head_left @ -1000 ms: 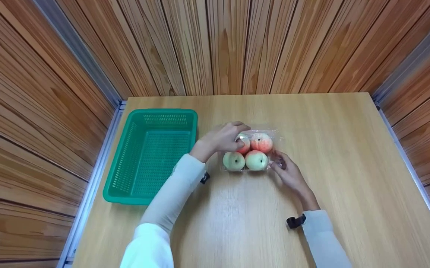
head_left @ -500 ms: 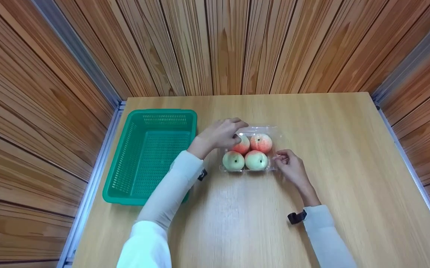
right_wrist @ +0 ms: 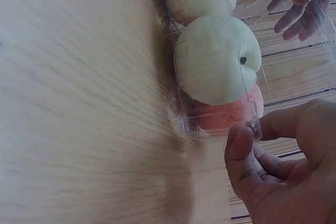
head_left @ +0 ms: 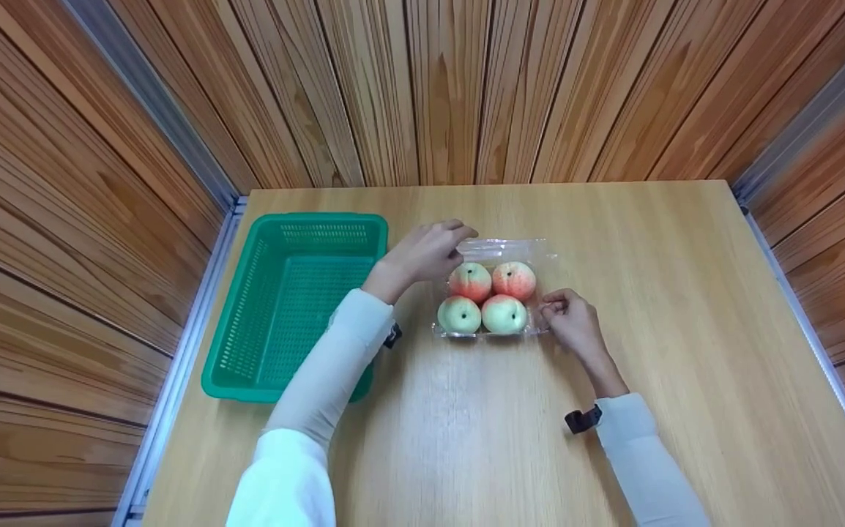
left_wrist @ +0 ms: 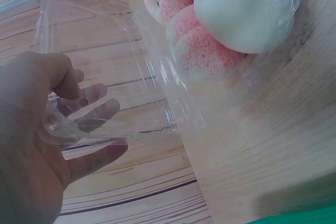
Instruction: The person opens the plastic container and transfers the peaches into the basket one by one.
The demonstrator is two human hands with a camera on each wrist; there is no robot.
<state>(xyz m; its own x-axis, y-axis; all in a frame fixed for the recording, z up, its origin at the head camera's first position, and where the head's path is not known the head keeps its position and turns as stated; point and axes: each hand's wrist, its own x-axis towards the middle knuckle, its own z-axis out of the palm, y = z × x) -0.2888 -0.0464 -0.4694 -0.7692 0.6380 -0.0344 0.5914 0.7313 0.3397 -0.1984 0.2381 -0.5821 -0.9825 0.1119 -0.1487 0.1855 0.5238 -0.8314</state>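
Observation:
Several peaches (head_left: 504, 315), pale green and pinkish red, sit in a clear plastic clamshell container (right_wrist: 185, 121) on the table. Its transparent lid (left_wrist: 105, 59) stands raised along the far side. My left hand (head_left: 425, 252) holds the lid near its left corner. In the left wrist view the thumb is on one face, and the fingers show through the plastic. My right hand (right_wrist: 294, 156) pinches the container's rim at the near right corner between thumb and index finger. In the right wrist view the nearest peach (right_wrist: 216, 59) is right beside that corner.
A green plastic basket (head_left: 375, 252) with slotted walls stands left of the container, partly behind the left forearm. Wood-panel walls (head_left: 437, 95) rise at the back and both sides of the table (head_left: 657, 293).
My left hand has moved up and away with the lid, which has swung open and uncovered the peaches. The right hand has shifted slightly right and now pinches the rim.

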